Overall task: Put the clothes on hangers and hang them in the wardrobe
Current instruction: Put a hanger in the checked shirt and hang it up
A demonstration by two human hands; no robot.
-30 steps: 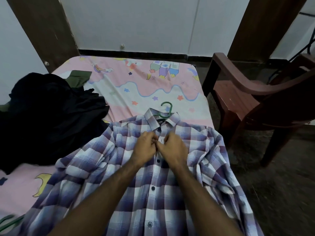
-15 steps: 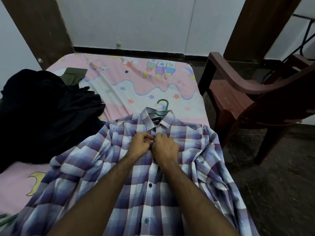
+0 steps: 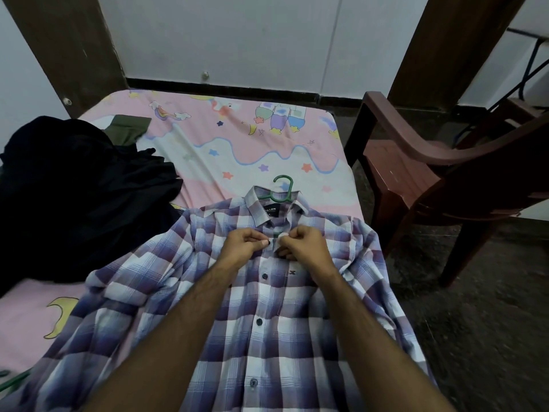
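Plaid shirt [image 3: 267, 307] lay flat on the bed [image 3: 267, 150] under both hands, hanger [image 3: 282, 191] hook poking out just beyond them. Left hand [image 3: 242, 245] pinched a button, right hand [image 3: 303, 243] gripped the placket beside it, probably buttoning so it wouldn't slip off.

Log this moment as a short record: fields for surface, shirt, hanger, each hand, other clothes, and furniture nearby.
surface: bed with pink cartoon-print sheet
shirt: plaid shirt lying flat, front up, lower buttons done
hanger: green hanger inside the shirt, hook sticking out past the collar
left hand: left hand pinches the placket below the collar
right hand: right hand pinches the opposite placket edge
other clothes: dark clothes pile on the bed's left side, olive garment behind it
furniture: brown plastic chair beside the bed
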